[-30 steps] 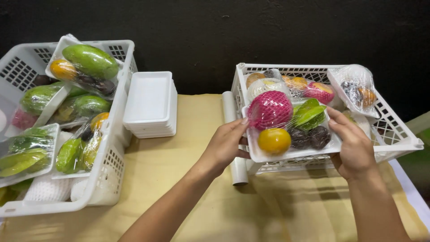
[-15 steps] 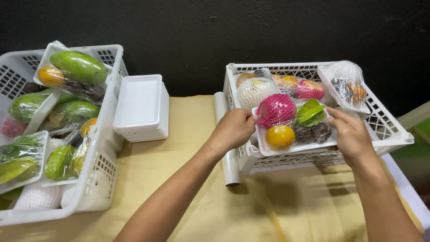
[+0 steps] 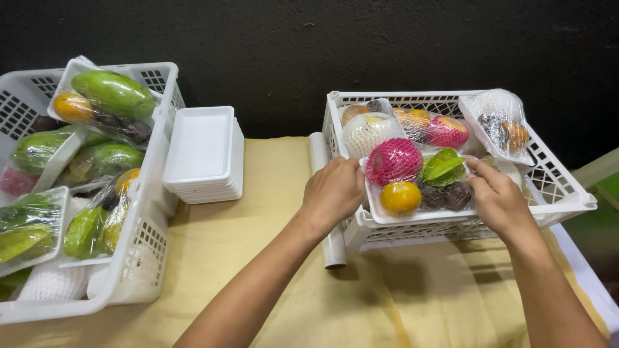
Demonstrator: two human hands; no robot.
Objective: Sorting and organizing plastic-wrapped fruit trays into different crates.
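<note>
While both hands grip it, the tray (image 3: 419, 216) lies straight between them, its long axis running left to right, so neither hand is nearer than the other. The left hand (image 3: 332, 193) has its fingers (image 3: 345, 169) curled shut over the tray's left short end; the right hand (image 3: 500, 200) has its fingers (image 3: 480, 169) clamped on the right short end. The tray is wrapped in film and carries a pink netted fruit (image 3: 393, 161), an orange (image 3: 400, 197), a green piece (image 3: 442, 166) and a dark fruit (image 3: 445, 194). It sits over the near rim of the right crate (image 3: 567, 193), tilted a little toward the person, above other wrapped trays (image 3: 412, 124) deeper in. Just left of that crate a film roll (image 3: 325, 193) lies on the surface (image 3: 271, 212), its axis running away from the person. Farther left are a stack of empty white trays (image 3: 203, 154) and, at the surface's left edge, a second crate (image 3: 145, 251) of wrapped green fruit.
</note>
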